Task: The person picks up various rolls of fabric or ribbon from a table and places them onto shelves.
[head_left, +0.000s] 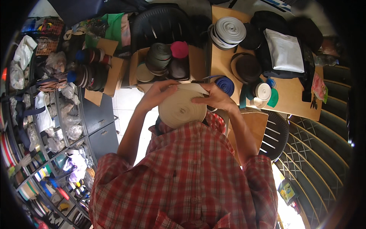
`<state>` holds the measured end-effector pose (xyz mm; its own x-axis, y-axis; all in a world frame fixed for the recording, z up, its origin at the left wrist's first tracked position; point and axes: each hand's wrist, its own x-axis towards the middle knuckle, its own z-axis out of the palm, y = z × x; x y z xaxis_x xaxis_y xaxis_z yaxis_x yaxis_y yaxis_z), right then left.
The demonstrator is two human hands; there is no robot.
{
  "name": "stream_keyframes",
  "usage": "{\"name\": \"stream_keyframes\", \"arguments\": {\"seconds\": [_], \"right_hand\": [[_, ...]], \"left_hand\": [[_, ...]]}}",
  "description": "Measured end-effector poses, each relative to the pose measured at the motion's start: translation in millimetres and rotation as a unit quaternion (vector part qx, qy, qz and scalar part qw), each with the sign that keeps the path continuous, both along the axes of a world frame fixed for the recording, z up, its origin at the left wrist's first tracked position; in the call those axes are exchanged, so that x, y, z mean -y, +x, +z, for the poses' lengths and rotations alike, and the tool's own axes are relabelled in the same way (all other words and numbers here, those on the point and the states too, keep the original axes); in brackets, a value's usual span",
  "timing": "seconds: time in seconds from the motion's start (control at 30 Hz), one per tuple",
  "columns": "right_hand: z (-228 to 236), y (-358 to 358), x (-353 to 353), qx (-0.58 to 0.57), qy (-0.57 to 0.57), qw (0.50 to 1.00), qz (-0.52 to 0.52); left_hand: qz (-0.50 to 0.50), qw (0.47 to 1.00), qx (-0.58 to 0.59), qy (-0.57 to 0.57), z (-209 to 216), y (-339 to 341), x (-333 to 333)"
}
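Left hand and right hand closed on cream roll

The roll is held at its far edge, flat face up, just beyond the checked shirt. A pale strip is pinched between both hands. Beyond them, 1 grey roll and 1 pink roll are packed in a cardboard box. On the table, a blue roll is placed.

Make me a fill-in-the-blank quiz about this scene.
The cream roll is held by ____ hands: the left hand and right hand.
The brightest roll in the cardboard box is ____.
In the picture, the box is to the ____ of the blue roll.

Missing words: two; pink; left.
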<state>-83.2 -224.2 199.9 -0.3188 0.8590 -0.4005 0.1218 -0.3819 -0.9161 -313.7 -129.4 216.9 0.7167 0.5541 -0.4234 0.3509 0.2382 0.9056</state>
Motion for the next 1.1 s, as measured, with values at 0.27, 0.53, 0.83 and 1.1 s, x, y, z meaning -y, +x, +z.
{"name": "stream_keyframes", "arguments": {"seconds": [0.27,0.53,0.83,1.1], "right_hand": [[-28.4,16.6,55.4,-0.009,0.051,0.991,-0.121],[-3.8,66.1,85.1,0.167,0.128,0.97,-0.125],[-22.9,35.4,92.2,0.018,0.134,0.945,-0.298],[-13.6,30.8,79.6,-0.011,0.082,0.911,-0.404]], "left_hand": [[0.162,0.982,-0.048,-0.081,-18.1,23.2,51.6],[0.039,0.997,-0.064,0.021,-6.8,51.7,72.5],[0.201,0.979,0.008,0.043,-8.6,86.4,69.0],[0.381,0.917,0.11,-0.033,14.5,119.7,62.3]]}}
